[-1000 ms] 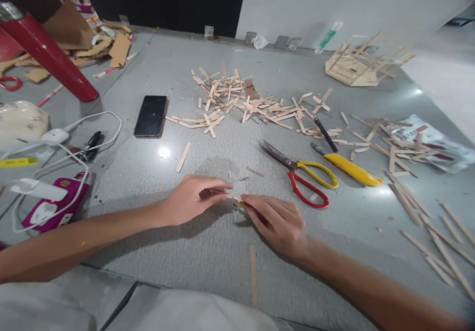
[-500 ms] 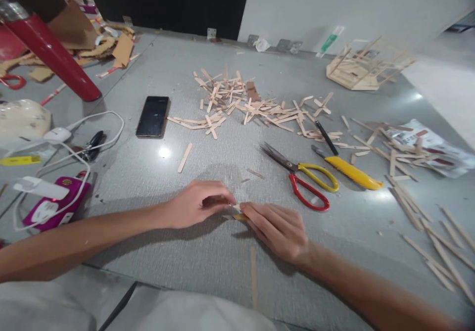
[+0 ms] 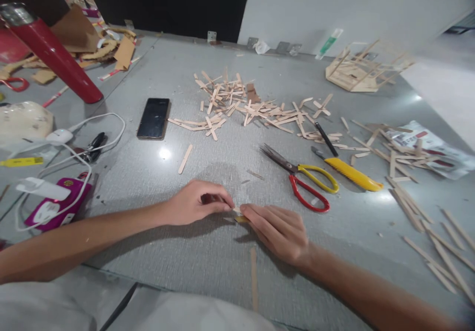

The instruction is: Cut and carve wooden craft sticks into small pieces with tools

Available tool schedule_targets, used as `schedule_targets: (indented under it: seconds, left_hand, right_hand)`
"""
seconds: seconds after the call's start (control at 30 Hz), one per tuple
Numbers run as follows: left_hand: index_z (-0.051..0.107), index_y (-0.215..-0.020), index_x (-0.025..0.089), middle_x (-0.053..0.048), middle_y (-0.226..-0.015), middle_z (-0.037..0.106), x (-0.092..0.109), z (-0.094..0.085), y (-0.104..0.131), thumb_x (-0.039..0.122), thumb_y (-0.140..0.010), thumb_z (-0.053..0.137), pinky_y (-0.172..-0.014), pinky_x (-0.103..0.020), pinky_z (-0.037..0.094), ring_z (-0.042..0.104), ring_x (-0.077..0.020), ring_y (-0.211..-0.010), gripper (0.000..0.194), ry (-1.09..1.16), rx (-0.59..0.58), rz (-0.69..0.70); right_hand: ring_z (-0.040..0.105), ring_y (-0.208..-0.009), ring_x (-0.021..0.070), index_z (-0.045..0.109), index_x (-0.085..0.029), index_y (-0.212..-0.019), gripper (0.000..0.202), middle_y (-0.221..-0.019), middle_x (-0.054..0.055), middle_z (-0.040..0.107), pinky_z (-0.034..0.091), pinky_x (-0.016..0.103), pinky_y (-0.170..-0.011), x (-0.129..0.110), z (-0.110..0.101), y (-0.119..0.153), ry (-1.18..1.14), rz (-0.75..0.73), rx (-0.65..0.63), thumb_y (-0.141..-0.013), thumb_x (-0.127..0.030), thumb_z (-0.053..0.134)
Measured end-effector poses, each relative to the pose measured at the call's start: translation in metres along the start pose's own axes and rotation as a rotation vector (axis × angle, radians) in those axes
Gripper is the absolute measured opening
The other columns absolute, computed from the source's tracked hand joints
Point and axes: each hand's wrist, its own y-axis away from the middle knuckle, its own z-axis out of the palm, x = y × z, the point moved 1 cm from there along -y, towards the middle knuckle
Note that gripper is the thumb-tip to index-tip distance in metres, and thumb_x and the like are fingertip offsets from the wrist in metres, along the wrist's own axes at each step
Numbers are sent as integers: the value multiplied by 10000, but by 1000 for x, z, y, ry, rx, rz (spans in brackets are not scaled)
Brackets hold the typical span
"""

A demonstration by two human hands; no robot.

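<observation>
Thumb and fingertips of my left hand (image 3: 202, 203) are pinched on the end of a short piece of wooden craft stick (image 3: 236, 210). Against its other end press the fingers of my right hand (image 3: 276, 229). Under those right fingers a small yellow knife-like piece (image 3: 242, 218) with a thin tip pokes out to the left; most of it is hidden. Scissors (image 3: 297, 168) with one red and one yellow handle lie beyond my right hand. A single craft stick (image 3: 185, 159) lies beyond my left hand, and a long thin strip (image 3: 254, 279) lies nearer my body.
Many craft sticks (image 3: 230, 93) lie heaped mid-table, by a phone (image 3: 154, 118). To the right are a yellow cutter (image 3: 352, 173), a black pen-like tool (image 3: 326, 139) and a wooden stick frame (image 3: 352, 73). Cables and a purple power block (image 3: 61, 205) occupy the left.
Both hands stay nearly in place at the small stick piece. The thin tip beside the yellow piece shows less to the left than before. The view has shifted slightly.
</observation>
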Motion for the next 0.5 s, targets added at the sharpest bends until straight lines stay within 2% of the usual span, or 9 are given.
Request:
schedule_targets:
  seconds: [0.23,0.5]
  left_hand:
    - [720,-907,147,-24,-745,701,1,-1,-1,255,-945,602,-613,-189,435,614,-105,-661,165,-20,-77,14]
    - [601,-876,151,16,-676,600,0,0,0,246,-988,521,-590,-181,397,564,-89,-605,168,-111,-165,68]
  right_hand:
    - [661,-673,142,634,-52,-1134,220,-894,114,757,497,268,-572,-2,-3,-7,53,-61,-10,-941,-38,530]
    - [629,-641,149,634,-17,-1106,200,-867,139,757,449,281,-518,-3,-5,-11,46,-162,-44,-950,-50,514]
